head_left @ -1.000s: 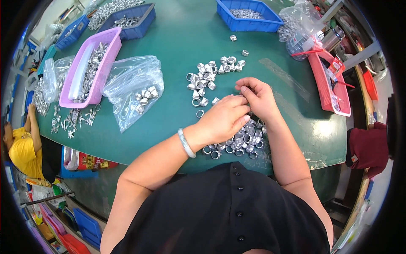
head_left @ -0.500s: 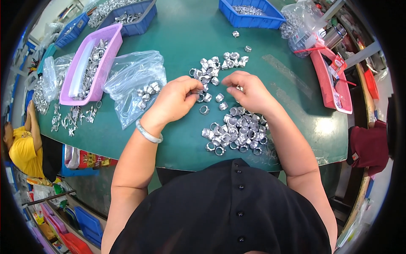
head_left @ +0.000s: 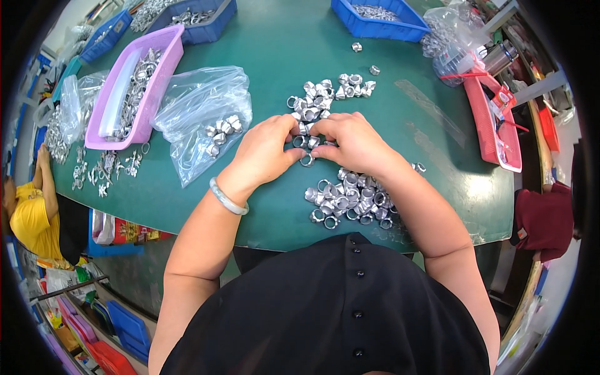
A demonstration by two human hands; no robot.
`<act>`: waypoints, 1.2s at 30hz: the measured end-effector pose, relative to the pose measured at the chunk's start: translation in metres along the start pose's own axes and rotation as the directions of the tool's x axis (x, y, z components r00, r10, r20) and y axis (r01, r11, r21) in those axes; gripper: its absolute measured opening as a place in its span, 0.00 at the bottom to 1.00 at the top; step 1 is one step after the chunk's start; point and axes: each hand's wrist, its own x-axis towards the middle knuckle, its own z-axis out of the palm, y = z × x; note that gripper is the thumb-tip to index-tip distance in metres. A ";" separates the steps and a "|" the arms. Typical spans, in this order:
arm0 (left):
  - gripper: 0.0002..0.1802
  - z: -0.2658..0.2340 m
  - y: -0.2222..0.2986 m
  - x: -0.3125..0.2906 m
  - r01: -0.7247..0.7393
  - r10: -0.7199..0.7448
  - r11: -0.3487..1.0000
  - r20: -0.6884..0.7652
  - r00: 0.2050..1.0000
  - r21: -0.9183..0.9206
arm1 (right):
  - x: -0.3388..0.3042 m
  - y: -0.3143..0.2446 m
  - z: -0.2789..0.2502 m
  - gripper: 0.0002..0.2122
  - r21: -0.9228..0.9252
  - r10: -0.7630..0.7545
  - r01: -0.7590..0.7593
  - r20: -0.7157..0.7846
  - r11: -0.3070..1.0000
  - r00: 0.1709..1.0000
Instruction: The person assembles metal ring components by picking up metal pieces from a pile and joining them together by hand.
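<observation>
Both my hands meet around a small cluster of silver rings [head_left: 300,142] on the green table. My left hand [head_left: 265,149] curls in from the left, thumb and fingertips against the rings. From the other side my right hand [head_left: 351,142] closes on the same cluster with bent fingers and thumb; part of it is hidden by the fingers. Just beyond my fingertips lies a loose heap of rings [head_left: 315,99], with a smaller group [head_left: 354,86] to its right. Nearer my body, a larger pile of rings [head_left: 350,200] sits partly under my right forearm.
A clear plastic bag [head_left: 200,106] with several rings on it lies left, beside a purple basket [head_left: 167,69] of metal pieces. Blue bins [head_left: 381,28] stand at the back. A pink basket [head_left: 478,119] is at the right edge. People sit at both sides.
My hands have come closer together and now surround the rings between them. My right hand moved left. The view has shifted slightly.
</observation>
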 end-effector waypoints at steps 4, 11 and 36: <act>0.20 0.002 -0.004 -0.001 0.034 -0.033 0.998 -0.032 0.999 0.046 | 0.003 0.000 -0.002 0.11 0.022 -0.008 0.007 0.052 1.000 0.999; 0.17 0.005 -0.006 0.000 0.062 -0.062 0.997 -0.018 0.998 0.048 | 0.000 0.000 0.003 0.08 0.063 0.031 -0.034 0.048 0.997 0.998; 0.12 0.002 -0.002 -0.002 -0.083 0.105 0.977 0.104 0.989 -0.197 | -0.015 0.007 -0.010 0.06 0.872 0.227 -0.146 0.041 0.468 0.973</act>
